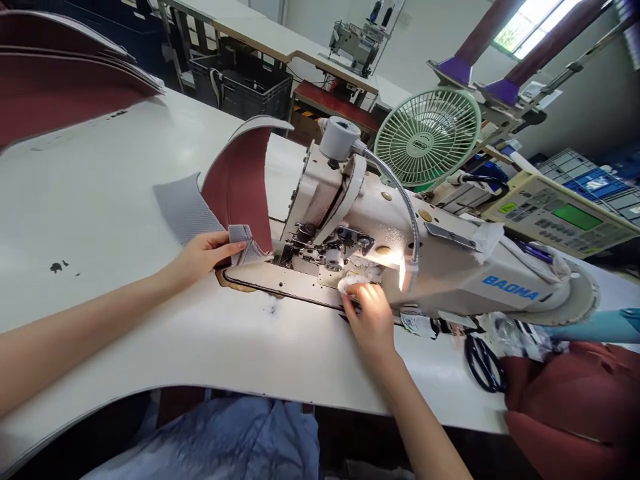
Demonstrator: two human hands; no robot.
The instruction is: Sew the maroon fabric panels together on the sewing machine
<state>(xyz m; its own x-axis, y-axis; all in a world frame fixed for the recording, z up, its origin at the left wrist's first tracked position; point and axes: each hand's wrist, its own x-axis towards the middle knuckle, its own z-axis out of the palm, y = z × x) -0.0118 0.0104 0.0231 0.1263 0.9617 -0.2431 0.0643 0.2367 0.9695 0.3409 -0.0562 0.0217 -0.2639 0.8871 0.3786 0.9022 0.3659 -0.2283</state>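
Note:
At the left of the sewing machine (450,267), my left hand (207,253) pinches the grey folded end of a workpiece. Its dark red panel (243,180) curves upward, and a grey mesh flap (185,207) lies on the table to the left. My right hand (370,310) is closed at the machine bed, its fingertips on a small white piece (347,285) right of the needle area. The lamp on the machine shines just beyond this hand. What the fingertips press against underneath is hidden.
Dark red panels (75,93) are stacked at the far left of the white table (280,360). A green fan (429,137) and a control panel (565,213) stand behind the machine. Black-handled scissors (484,365) and a dark red item (575,407) lie at the right.

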